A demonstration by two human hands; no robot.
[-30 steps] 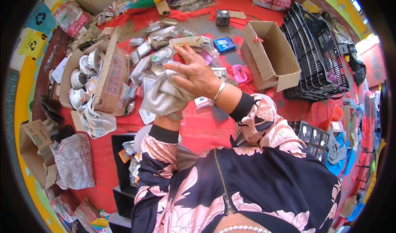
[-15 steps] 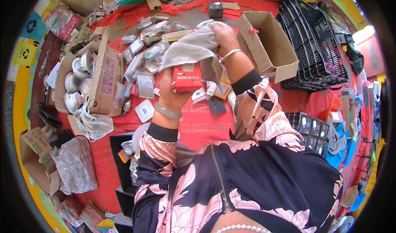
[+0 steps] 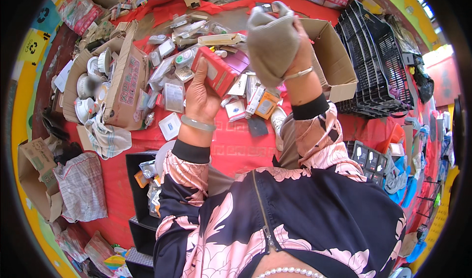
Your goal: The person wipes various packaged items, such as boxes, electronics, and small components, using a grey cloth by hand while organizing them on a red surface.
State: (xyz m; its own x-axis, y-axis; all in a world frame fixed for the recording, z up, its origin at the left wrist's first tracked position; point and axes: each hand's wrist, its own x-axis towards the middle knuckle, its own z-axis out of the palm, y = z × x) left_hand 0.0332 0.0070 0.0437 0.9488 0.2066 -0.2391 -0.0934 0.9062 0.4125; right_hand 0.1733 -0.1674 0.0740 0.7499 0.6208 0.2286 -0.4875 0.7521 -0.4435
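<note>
One red box (image 3: 218,73), one gray cloth (image 3: 270,44)
Left hand (image 3: 202,100) grips the flat-sided box; right hand (image 3: 301,56) clutches the soft, bunched cloth.

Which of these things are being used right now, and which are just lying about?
In use: red box, in the left hand; grey cloth, in the right hand.

Apparently just lying about: orange box; checked bag; striped cloth; right carton.

Lifted off the red box (image 3: 216,70) it draped moments ago, the gray cloth (image 3: 272,44) bunches in the right hand (image 3: 302,51), farther right; the uncovered box tilts in the left hand (image 3: 202,97).
</note>
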